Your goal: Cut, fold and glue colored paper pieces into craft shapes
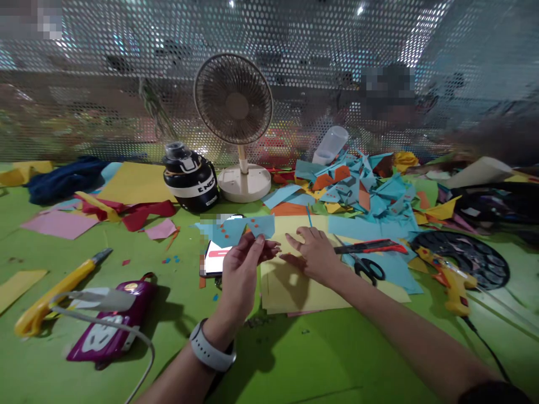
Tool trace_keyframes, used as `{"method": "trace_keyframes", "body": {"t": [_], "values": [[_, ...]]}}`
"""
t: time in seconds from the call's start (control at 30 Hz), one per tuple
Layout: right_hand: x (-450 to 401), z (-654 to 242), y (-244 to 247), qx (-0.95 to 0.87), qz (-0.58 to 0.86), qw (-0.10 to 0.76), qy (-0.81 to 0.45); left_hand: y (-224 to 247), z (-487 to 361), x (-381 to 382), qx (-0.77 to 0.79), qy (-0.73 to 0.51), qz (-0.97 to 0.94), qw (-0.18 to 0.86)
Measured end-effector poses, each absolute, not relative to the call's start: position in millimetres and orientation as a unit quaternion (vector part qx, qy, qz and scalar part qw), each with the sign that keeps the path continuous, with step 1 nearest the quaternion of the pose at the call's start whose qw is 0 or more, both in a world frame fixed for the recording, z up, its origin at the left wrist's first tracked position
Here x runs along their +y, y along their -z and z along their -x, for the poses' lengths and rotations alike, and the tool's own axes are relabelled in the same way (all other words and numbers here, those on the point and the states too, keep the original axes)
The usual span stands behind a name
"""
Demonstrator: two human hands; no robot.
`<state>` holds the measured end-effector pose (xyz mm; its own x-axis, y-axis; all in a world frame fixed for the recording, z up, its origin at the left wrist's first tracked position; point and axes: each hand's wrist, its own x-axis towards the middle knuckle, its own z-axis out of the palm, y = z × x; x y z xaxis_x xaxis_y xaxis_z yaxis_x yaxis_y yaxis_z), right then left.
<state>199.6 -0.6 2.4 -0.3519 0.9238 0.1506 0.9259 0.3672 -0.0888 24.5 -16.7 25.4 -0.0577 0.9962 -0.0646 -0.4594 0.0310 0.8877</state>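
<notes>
My left hand (245, 264), with a pale band on its wrist, pinches a blue paper piece (231, 231) dotted with small orange spots. The paper has a notch in its upper edge and is lifted in front of a phone (214, 261) with a lit screen. My right hand (312, 252) hovers over or rests on a stack of yellow paper (295, 297); I cannot tell if it touches. Its fingers are bent and apart, with nothing visible between them. Beside that wrist lie a red-and-black cutter (374, 246) and black-handled scissors (370, 270).
A fan (234, 101) and a black bottle (189, 179) stand behind. Heaped blue scraps (366, 185) lie at back right. A yellow glue gun (457, 286) with a cord is at right. A purple power bank (113, 325) with a cable and a yellow cutter (63, 289) are at left.
</notes>
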Motion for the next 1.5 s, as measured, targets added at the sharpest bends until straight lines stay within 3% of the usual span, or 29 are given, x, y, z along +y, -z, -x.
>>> {"method": "trace_keyframes", "body": {"t": [0.1,0.23,0.33,0.43,0.67,0.97,1.5], "values": [[2,-204,-6,-0.798,0.58,0.147,-0.073,-24,-25,-16,0.404,-0.606,-0.339,0.596],[2,-220,-18,-0.638,0.594,0.319,-0.372,-22,-25,-15,0.411,-0.603,-0.331,0.598],[-5,-228,-26,-0.476,0.542,0.402,-0.564,-20,-25,-14,0.412,-0.597,-0.321,0.609],[-14,-227,-31,-0.397,0.499,0.444,-0.629,-20,-27,-16,0.415,-0.585,-0.309,0.624],[-34,-209,-32,-0.491,0.486,0.489,-0.533,-22,-36,-27,0.409,-0.52,-0.268,0.701],[-53,-199,-37,-0.634,0.519,0.389,-0.421,-21,-39,-33,0.383,-0.506,-0.265,0.726],[-53,-199,-23,-0.751,0.506,0.356,-0.23,-20,-41,-36,0.349,-0.508,-0.288,0.733]]}}
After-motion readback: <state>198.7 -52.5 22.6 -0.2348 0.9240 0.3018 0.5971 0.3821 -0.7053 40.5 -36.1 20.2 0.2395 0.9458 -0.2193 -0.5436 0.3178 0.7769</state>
